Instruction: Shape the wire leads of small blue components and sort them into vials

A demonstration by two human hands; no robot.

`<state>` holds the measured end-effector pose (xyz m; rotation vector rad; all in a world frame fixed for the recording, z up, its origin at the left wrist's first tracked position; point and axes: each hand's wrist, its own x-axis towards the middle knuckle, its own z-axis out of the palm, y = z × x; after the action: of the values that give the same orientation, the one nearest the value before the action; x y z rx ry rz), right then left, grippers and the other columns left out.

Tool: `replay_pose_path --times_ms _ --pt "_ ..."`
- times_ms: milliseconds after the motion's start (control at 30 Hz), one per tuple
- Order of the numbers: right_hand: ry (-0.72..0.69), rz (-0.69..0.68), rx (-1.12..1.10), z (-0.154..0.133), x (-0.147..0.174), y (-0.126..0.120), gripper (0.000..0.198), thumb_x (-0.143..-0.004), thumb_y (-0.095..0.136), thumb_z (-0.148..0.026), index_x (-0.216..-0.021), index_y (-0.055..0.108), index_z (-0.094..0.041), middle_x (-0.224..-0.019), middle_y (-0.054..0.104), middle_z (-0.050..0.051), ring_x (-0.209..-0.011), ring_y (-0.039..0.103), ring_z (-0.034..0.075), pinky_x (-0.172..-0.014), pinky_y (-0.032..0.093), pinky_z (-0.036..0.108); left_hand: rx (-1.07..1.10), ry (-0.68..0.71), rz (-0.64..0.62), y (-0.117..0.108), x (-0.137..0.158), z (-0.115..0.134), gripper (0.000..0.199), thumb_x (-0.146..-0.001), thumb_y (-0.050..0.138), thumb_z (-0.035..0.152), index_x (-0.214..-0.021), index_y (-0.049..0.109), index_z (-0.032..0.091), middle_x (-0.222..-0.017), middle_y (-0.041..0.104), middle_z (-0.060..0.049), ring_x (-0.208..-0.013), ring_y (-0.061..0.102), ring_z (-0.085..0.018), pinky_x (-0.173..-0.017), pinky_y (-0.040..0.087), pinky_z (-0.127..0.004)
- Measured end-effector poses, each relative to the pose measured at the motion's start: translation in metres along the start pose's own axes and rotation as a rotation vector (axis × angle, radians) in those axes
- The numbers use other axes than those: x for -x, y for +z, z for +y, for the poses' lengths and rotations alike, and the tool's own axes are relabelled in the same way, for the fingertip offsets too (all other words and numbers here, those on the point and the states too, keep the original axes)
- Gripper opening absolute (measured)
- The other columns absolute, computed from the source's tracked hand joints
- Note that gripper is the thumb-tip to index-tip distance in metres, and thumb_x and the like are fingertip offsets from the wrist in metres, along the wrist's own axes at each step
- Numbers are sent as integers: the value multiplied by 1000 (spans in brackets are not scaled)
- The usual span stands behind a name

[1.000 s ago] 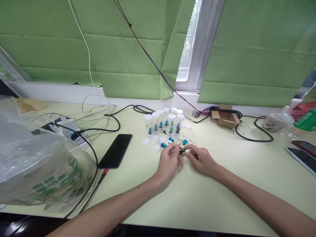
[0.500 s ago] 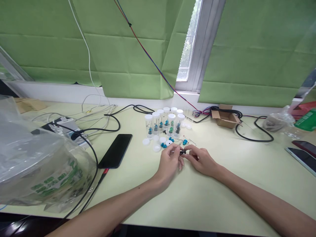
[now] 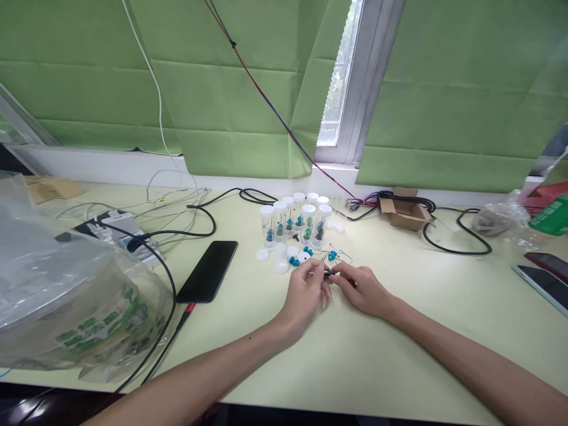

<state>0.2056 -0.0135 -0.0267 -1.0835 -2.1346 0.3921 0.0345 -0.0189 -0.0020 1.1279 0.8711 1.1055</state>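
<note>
My left hand (image 3: pixel 306 290) is closed in a pinch on a small black part (image 3: pixel 328 273) with a thin metal pin. From the other side, the fingertips of my right hand (image 3: pixel 358 286) pinch the same part, so most of it is hidden. Just beyond my fingers lie small blue pieces (image 3: pixel 332 255), thin pins and a blue piece (image 3: pixel 294 261) by the white caps. Behind them stand several clear tubes (image 3: pixel 307 228) with white lids, holding blue, green and dark pieces. An uncapped clear tube (image 3: pixel 281 251) is near a loose white cap (image 3: pixel 262 254).
A black phone (image 3: pixel 207 272) with a cable lies left, near a large plastic bag (image 3: pixel 80 296). At the back right sits an open cardboard box (image 3: pixel 406 214) among black cables. Two more phones (image 3: pixel 544 289) are at the right edge. A power strip (image 3: pixel 128 234) is at the left.
My right fingers have closed in slightly over the black part, and less of it shows. My left hand has hardly moved.
</note>
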Motion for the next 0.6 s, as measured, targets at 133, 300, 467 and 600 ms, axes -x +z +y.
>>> replay_pose_path --times_ms 133,300,467,600 --pt "-13 -13 7 0 -1 -1 25 -101 40 -31 -87 57 -20 -56 54 -4 -45 43 11 -52 36 23 -1 -6 -2 0 0 -2 31 -82 62 48 -81 56 18 -55 54 4 -42 49 -9 -41 38 -21" --pt "-29 -24 30 1 -1 -1 30 -102 37 -30 -81 56 -20 -59 54 -3 -46 46 10 -54 36 23 -6 -1 -14 -1 -1 -4 31 -83 61 48 -83 56 17 -58 55 3 -42 49 -9 -41 38 -21" --pt "-35 -29 22 3 -1 0 33 -103 35 -30 -77 54 -20 -57 54 -3 -46 46 10 -53 36 23 -6 -8 -30 0 -1 -4 30 -84 59 47 -83 55 17 -64 59 1 -43 50 -8 -41 38 -21" --pt "-42 -21 11 3 -2 0 39 -104 33 -31 -69 48 -21 -54 52 -4 -44 44 10 -52 34 23 -34 -7 -47 -1 -2 -5 28 -86 57 44 -83 54 17 -64 59 0 -43 50 -9 -41 39 -21"
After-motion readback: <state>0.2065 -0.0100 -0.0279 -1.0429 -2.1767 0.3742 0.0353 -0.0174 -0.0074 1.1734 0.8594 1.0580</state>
